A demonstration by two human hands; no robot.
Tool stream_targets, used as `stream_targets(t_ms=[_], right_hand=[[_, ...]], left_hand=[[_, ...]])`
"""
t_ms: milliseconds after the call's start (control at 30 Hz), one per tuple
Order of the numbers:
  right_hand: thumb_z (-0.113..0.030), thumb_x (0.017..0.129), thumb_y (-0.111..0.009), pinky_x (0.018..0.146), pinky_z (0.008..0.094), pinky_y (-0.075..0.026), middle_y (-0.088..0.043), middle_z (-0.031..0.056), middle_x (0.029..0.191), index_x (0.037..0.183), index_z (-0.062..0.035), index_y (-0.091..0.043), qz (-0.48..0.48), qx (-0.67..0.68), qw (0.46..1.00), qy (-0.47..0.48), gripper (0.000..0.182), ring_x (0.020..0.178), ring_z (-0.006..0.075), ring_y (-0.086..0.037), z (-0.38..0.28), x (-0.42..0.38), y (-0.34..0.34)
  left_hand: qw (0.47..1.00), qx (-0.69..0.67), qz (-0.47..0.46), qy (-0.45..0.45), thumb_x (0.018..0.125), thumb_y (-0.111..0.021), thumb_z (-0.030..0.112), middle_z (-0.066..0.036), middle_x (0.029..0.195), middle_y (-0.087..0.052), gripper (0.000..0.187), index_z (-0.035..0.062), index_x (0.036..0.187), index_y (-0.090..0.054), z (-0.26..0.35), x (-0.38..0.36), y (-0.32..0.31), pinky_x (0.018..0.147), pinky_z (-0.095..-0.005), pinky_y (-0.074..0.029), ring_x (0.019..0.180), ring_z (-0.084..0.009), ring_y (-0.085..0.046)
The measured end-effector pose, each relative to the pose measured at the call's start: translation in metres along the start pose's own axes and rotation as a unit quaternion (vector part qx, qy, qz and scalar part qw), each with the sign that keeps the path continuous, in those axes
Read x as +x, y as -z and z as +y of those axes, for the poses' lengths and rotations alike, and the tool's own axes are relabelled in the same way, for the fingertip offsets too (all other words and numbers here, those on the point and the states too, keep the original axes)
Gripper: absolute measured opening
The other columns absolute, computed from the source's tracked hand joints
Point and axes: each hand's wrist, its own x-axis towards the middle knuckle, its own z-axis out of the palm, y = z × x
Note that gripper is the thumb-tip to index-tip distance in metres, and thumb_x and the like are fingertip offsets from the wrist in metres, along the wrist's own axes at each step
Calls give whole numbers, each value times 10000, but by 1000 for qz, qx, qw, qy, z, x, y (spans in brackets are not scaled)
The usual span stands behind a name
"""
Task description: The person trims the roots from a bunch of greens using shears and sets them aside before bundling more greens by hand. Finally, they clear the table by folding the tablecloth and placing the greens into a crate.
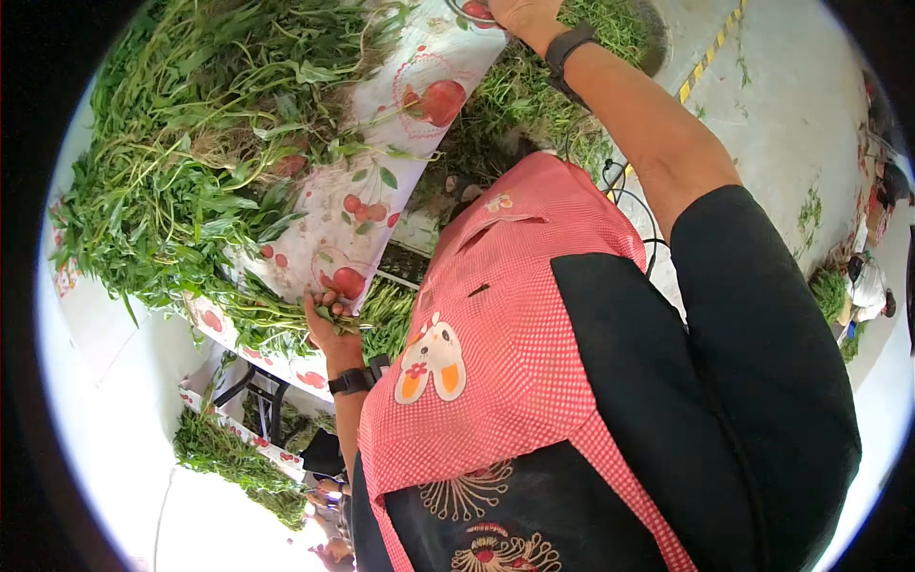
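My left hand (334, 332), low on the left side, has its fingers curled round the ends of a small bunch of leafy green stems (272, 310) at the table's edge. My right hand (529, 13) is at the top edge of the view, mostly cut off, beside a curved shiny rim (457, 13); what its fingers do is hidden. Across the table lies a large heap of green leafy plants (219, 124), some with roots showing. The white tablecloth (319, 205) has a red fruit print.
More cut greens (515, 91) lie below the table's near edge. A black cable (624, 195) hangs near the red checked apron (515, 324). Yellow-black tape (701, 71) marks the floor. Another person (869, 288) is at far right; more greens (229, 453) lie at lower left.
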Motion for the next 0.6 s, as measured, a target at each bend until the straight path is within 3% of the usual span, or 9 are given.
stream_targets(t_ms=[67,167,267,300,333,400,433,533,600], right_hand=[[-331,879,-480,941,627,-312,-366,110,1375,1185,-178,-579,14,-12,1000,22,357,1269,391,-285,3,10,7],[-406,891,-458,930,656,-297,-365,130,1366,1223,-173,-553,-230,13,973,-25,417,1241,386,-304,5,39,48],[-444,887,-459,934,656,-290,-330,142,1392,1311,-174,-464,-155,12,988,16,503,1263,377,-281,30,46,19],[-442,885,-469,935,649,-296,-262,122,1446,1398,-190,-322,-167,-86,982,33,590,1295,366,-249,32,43,8],[-442,885,-469,935,649,-296,-262,122,1446,1398,-190,-322,-166,-88,982,31,590,1295,366,-249,30,38,8],[-343,855,-489,942,573,-311,-388,85,1356,1291,-253,-468,-18,-91,995,31,445,1283,300,-313,29,30,6],[-365,847,-474,916,662,-255,-296,65,1425,1278,-315,-477,-52,-64,997,4,434,1332,291,-229,29,33,-1],[-375,839,-483,910,667,-257,-276,61,1437,1276,-311,-483,-68,-37,997,-1,442,1331,304,-228,33,33,-5],[-407,806,-522,969,694,-155,-289,54,1430,1261,-329,-493,-74,-15,997,-17,463,1338,307,-201,35,37,-13]], left_hand=[[999,27,23,-5,910,-499,341,25,608,-498,248,174,739,-436,0,0,-4,383,-218,-343,432,-91,-412],[999,20,27,-6,913,-505,368,32,603,-499,261,186,739,-437,0,5,-1,368,-214,-328,422,-80,-406],[999,38,28,-21,913,-519,393,33,602,-512,277,179,754,-446,-1,-3,-6,366,-209,-321,421,-73,-412],[998,36,30,-39,916,-519,388,35,599,-512,275,175,756,-449,-3,2,-4,366,-210,-318,422,-72,-413],[998,36,31,-50,918,-520,383,37,596,-513,273,172,758,-453,-3,0,-6,366,-210,-316,423,-70,-414],[997,46,57,-35,920,-527,367,39,594,-513,278,165,742,-456,-2,-7,-12,364,-211,-305,424,-68,-409],[997,33,52,-37,916,-533,369,38,600,-520,280,165,740,-456,-4,-4,-10,359,-204,-297,418,-66,-401],[996,10,64,-56,908,-544,369,33,625,-548,284,165,732,-453,-7,10,-1,340,-177,-269,399,-58,-377],[996,-24,70,-41,879,-572,411,14,674,-590,303,166,740,-463,-6,18,3,322,-180,-288,392,-56,-379]])
